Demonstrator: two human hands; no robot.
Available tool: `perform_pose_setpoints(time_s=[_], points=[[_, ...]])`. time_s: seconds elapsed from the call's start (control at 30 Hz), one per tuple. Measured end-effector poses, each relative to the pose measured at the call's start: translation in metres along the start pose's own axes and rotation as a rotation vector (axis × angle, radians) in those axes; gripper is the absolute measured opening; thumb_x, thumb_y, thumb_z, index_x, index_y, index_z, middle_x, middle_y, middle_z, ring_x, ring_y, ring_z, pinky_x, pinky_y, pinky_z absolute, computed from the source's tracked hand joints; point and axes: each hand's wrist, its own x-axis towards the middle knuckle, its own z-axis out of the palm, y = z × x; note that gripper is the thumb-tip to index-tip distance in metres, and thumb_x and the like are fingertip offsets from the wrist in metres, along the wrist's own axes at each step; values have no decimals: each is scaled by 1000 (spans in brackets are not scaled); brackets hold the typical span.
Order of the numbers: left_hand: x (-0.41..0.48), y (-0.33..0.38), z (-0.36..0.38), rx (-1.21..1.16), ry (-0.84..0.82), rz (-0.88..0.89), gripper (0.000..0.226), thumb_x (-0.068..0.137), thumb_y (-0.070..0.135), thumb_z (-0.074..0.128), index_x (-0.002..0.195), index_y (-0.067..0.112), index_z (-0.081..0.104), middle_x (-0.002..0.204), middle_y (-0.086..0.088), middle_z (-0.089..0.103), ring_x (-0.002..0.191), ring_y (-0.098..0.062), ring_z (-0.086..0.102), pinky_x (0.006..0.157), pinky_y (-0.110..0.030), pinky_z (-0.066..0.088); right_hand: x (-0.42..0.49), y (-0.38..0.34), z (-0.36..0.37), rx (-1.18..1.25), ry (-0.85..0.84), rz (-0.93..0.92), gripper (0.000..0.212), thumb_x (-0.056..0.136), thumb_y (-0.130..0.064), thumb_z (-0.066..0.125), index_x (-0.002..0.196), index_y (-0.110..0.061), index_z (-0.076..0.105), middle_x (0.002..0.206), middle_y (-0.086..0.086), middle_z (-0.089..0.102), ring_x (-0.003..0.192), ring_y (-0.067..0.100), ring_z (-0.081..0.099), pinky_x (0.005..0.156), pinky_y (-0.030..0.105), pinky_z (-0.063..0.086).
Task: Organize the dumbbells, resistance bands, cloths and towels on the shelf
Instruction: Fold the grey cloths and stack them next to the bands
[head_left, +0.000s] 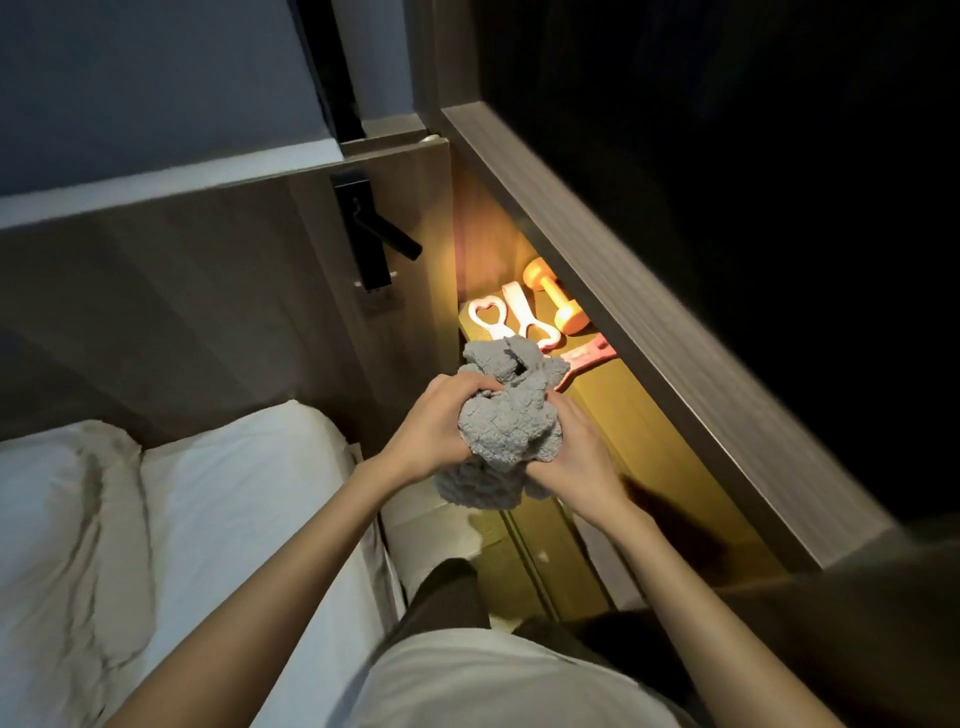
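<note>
A crumpled grey fluffy cloth (506, 421) is bunched up in front of me, above the near part of the lit shelf (639, 415). My left hand (436, 426) grips its left side and my right hand (576, 457) grips it from the right and below. Farther back on the shelf lie an orange dumbbell (556, 304), two white-pink resistance band handles (511, 317) side by side, and a pink band or strap (587, 358) partly hidden behind the cloth.
A wooden ledge (649, 312) overhangs the shelf on the right. A black wall lamp (369, 228) sticks out of the wooden headboard at the left. A bed with white pillows (182, 519) fills the lower left. Drawer fronts (524, 551) sit below the shelf.
</note>
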Motion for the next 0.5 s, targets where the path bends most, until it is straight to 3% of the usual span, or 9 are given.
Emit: perform_pose_setpoints(time_s=[0.23,0.5], points=[[79,-52,15,-21,-252,182,56,72,33,76,123,25,53,122,5,55,108,-16,48,94,-32,38,35,22,18,20,158,188,70,68,-26,78,130,-26,47,122,-9,54,116,10,51,94,42,49],[160,-76,22,-121,-504,536,53,72,33,74,118,15,57,115,-4,60,103,-9,50,87,-20,33,55,22,49,-27,487,446,74,67,-13,82,134,-16,49,127,-1,56,116,10,49,95,29,42]])
